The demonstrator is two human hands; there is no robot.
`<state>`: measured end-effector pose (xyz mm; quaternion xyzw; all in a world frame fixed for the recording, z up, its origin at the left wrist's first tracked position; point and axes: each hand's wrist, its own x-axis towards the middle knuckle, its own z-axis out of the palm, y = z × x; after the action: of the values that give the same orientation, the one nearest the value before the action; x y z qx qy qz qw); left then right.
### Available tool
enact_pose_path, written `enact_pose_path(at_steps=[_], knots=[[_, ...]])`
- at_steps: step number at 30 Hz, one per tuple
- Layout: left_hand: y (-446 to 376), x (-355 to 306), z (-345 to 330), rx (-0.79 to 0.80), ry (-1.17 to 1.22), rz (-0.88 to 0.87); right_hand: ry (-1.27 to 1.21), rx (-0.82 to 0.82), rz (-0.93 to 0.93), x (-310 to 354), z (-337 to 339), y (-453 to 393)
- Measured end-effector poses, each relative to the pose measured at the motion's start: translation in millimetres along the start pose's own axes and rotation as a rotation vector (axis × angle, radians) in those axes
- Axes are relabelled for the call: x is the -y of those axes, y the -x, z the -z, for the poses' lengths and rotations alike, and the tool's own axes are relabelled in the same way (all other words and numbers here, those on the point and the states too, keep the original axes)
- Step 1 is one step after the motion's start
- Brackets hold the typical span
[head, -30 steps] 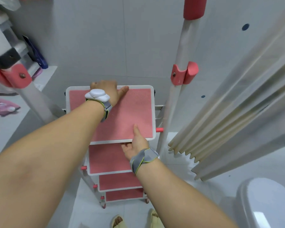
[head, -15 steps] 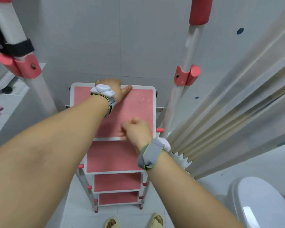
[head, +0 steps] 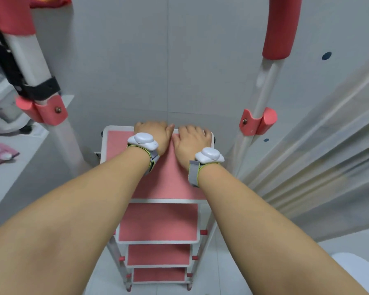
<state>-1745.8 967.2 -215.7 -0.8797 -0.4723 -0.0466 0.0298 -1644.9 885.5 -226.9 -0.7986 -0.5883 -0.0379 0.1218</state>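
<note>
Top platform (head: 168,179) of the pink-treaded step ladder stands between two side rails, close to the tiled wall (head: 136,60) and above three lower treads (head: 158,222). From the left come the left rail (head: 30,60) with its pink clamp (head: 45,109), then the left hand (head: 152,135) with fingers curled together over the platform's far edge, and just beside it, thumbs nearly touching, the right hand (head: 190,141) gripping the same edge likewise. Further right are the right rail (head: 264,86), a pleated translucent curtain (head: 317,156) and a white toilet lid (head: 354,271) in the lower corner.
</note>
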Motion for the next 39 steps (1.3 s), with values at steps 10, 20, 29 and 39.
enact_pose_path(at_steps=[10, 20, 29, 39], knots=[[7.6, -11.5, -3.2, 0.005, 0.026, -0.019, -0.044, 0.092, -0.018, -13.4, 8.4, -7.5], [33.2, -35.8, -27.3, 0.043, -0.004, -0.106, -0.001, 0.121, -0.110, -35.3, -15.9, 27.4], [25.1, -30.4, -37.5, 0.089, 0.011, -0.047, -0.033, 0.155, -0.130, -34.7, -31.6, 16.2], [28.8, -29.3, -58.6, 0.042, 0.091, -0.058, -0.024, 0.181, -0.115, -40.8, -46.2, 19.4]])
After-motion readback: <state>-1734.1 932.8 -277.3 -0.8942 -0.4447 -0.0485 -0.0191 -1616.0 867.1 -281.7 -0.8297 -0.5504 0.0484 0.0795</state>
